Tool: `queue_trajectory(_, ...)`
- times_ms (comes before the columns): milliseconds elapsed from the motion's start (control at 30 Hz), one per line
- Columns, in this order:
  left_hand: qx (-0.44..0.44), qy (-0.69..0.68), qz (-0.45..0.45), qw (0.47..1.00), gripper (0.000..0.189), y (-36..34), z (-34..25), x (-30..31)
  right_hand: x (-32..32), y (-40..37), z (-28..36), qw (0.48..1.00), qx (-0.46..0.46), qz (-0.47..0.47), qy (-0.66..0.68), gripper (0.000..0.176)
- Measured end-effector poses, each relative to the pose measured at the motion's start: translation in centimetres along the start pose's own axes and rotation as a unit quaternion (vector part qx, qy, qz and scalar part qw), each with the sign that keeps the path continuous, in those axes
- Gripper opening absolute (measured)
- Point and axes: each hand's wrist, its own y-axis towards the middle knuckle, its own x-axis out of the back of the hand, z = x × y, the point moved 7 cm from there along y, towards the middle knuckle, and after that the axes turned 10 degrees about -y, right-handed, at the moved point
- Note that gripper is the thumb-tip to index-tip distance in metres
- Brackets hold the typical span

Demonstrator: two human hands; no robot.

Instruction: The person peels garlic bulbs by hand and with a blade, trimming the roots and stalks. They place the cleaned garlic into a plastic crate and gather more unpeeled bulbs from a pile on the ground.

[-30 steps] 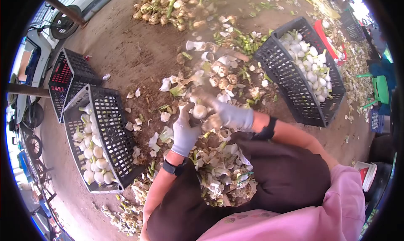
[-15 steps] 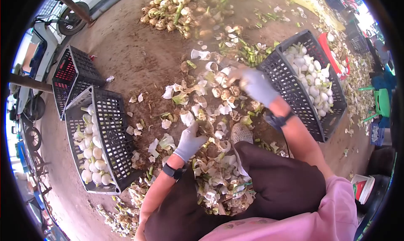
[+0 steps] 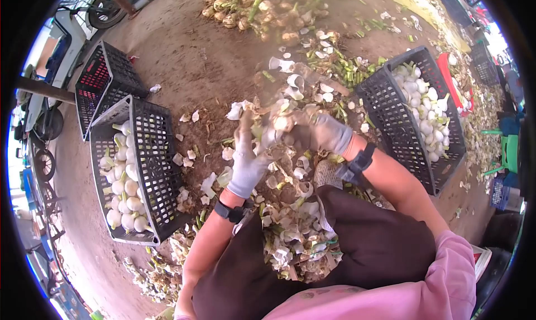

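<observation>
My left hand [image 3: 248, 163], in a pale work glove, is raised over the peel-strewn ground with its fingers apart. Opposite it, my right hand [image 3: 330, 134], gloved too, is bent inward, its fingers smeared by motion. A garlic bulb [image 3: 283, 123] shows between the hands, at the blurred right fingertips, which seem to grip it. Loose papery garlic skins [image 3: 296, 91] lie beyond and around the hands. Between my knees is a heap of garlic peels [image 3: 298, 236].
A black crate of white garlic bulbs [image 3: 159, 169] stands at left, another black crate [image 3: 109, 85] behind it. At right stands a tilted crate of bulbs [image 3: 385, 102]. A pile of untrimmed garlic [image 3: 237, 7] lies ahead. A green stool [image 3: 509, 152] is far right.
My right hand has come back from the bulbs on the ground toward my left hand, and a bulb now shows between them. My left hand has lifted and its fingers spread. The view has shifted slightly.
</observation>
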Motion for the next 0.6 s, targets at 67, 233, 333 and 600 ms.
queue_trajectory(67, 0.139, -0.176, 0.013, 0.975, 0.083, -0.8, 1.0, -0.4, -2.9, 0.8, -2.2, 0.999, -0.030, 0.040, 0.017, 0.047)
queue_trajectory(233, 0.202, -0.246, -0.066, 0.946, 0.060, -2.4, 1.2, 1.3, -1.9, 0.9, -1.8, 0.936, -0.012, -0.087, -0.340, 0.077)
queue_trajectory(333, 0.133, -0.144, -0.132, 0.972, 0.051, -2.1, 0.3, 2.6, -3.2, 1.4, -0.9, 0.910, 0.085, -0.113, -0.390, 0.085)
queue_trajectory(600, 0.008, 0.125, -0.078, 0.989, 0.048, -2.3, -3.0, 2.3, -5.2, 2.3, -2.8, 0.872, 0.209, -0.088, -0.433, 0.029)
